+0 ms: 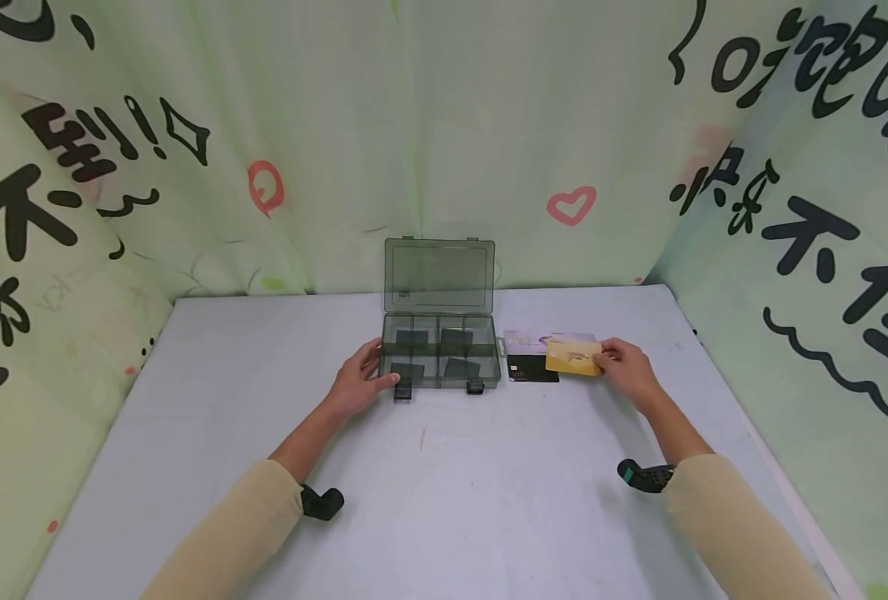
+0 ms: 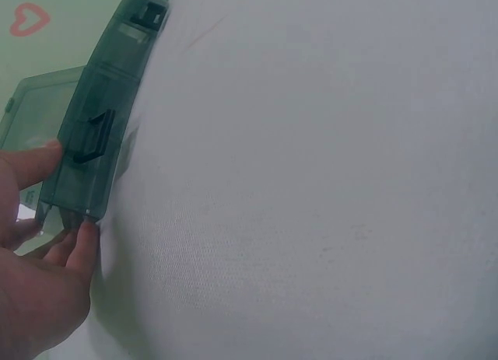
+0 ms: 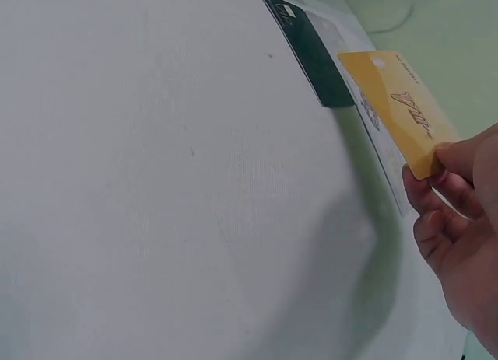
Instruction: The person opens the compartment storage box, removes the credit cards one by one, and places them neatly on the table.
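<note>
A smoky translucent plastic compartment box [image 1: 441, 350] stands on the table with its lid [image 1: 440, 275] raised at the back. Dark flat square pieces [image 1: 462, 368] show in its compartments. My left hand [image 1: 357, 381] grips the box's left end, thumb at the front and fingers along the side. Between thumb and fingers, my right hand [image 1: 627, 372] pinches a gold VIP card [image 1: 570, 356] by its right end. Beneath it, right of the box, lie a black card [image 1: 530, 369] and a pale purple card or sheet [image 1: 522, 341], both partly covered by the gold card.
The white table [image 1: 444, 500] runs toward me under both forearms. Behind it hangs a pale green curtain [image 1: 444, 125] with black writing and red drawings, which also closes off both sides. Two black latches [image 1: 476, 387] jut from the box's front edge.
</note>
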A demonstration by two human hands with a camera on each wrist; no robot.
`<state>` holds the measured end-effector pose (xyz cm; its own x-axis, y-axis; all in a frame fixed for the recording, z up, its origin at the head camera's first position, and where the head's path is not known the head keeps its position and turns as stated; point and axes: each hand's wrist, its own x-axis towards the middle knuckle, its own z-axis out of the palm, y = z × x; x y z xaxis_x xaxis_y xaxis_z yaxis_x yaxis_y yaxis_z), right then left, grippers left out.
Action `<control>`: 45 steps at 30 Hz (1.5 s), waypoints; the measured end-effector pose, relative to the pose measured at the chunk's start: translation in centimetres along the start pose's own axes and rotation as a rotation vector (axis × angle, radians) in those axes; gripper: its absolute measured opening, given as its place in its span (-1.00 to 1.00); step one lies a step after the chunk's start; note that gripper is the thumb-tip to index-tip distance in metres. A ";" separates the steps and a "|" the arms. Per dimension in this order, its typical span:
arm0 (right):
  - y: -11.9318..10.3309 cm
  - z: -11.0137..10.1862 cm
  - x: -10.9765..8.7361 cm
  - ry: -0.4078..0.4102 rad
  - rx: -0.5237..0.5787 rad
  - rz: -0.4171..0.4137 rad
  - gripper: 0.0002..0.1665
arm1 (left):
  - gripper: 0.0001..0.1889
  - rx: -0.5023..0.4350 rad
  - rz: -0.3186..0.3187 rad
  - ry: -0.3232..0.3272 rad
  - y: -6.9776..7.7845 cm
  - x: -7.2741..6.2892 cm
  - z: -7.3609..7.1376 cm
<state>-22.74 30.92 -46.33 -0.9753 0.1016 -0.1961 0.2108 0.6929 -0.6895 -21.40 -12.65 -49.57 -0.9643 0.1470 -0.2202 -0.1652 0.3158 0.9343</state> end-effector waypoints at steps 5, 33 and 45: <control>0.4 -0.5 -0.3 -0.020 -0.009 0.015 -0.57 | -0.18 0.005 -0.003 -0.003 -0.2 0.1 0.0; 1.7 0.3 0.2 -0.083 -0.265 0.089 -0.08 | -0.18 -0.017 -0.003 -0.011 -0.2 0.2 0.0; 1.4 0.9 0.4 -0.035 -0.287 0.085 -0.12 | -0.17 -0.023 -0.001 -0.015 -0.1 0.0 0.0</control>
<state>-22.75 31.29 -48.01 -0.9511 0.1461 -0.2722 0.2590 0.8572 -0.4451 -21.43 -12.73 -49.70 -0.9610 0.1606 -0.2249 -0.1710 0.2940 0.9404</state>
